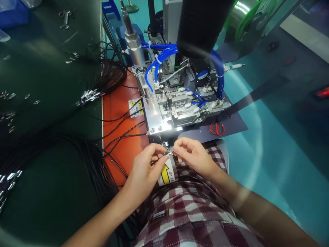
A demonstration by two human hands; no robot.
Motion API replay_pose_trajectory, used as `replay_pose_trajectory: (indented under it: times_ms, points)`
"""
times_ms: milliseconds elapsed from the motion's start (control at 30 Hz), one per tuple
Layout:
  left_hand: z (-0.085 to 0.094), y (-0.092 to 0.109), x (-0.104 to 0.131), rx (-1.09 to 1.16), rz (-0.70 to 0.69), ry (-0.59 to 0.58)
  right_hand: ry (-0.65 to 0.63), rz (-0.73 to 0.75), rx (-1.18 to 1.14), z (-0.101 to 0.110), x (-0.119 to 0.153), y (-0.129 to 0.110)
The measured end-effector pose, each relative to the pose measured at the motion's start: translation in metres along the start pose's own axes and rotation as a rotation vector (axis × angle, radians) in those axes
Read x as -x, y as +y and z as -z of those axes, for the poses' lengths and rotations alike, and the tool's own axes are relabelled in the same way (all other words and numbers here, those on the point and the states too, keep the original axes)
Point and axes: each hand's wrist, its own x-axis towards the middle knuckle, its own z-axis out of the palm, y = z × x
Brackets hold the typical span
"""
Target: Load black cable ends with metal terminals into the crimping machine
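My left hand (146,166) is closed, thumb and forefinger curled toward each other around a thin dark strand that looks like a black cable (154,160). Facing it, my right hand (195,156) pinches something tiny between thumb and forefinger; the fingertips hide most of it. The fingertips of both hands nearly meet above a white label with a yellow arrow (167,173), at the near end of a metal bench machine (156,116). Several black cables (123,135) cross the orange mat (110,144) beside my left hand.
Red-handled scissors (217,129) lie on the dark board to the right. Blue air hoses (164,56) arch over the machine, below a black cylinder (200,27). On the dark green table (51,68) are cable bundles with metal ends (89,96) and a wrench (66,20). A wire spool (241,17) hangs upper right.
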Motion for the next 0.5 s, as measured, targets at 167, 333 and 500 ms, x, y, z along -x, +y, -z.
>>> replay_pose_trajectory:
  times_ms: [167,333,500]
  points:
    - [0.014,-0.011,-0.014,-0.278,-0.209,0.063,0.004,-0.009,0.051,0.007,-0.021,0.002]
    - [0.019,-0.027,-0.021,-0.527,-0.441,-0.049,-0.019,-0.074,-0.018,0.004,-0.029,0.011]
    - [0.020,-0.032,-0.022,-0.678,-0.559,-0.023,-0.009,-0.095,0.005,0.002,-0.030,0.012]
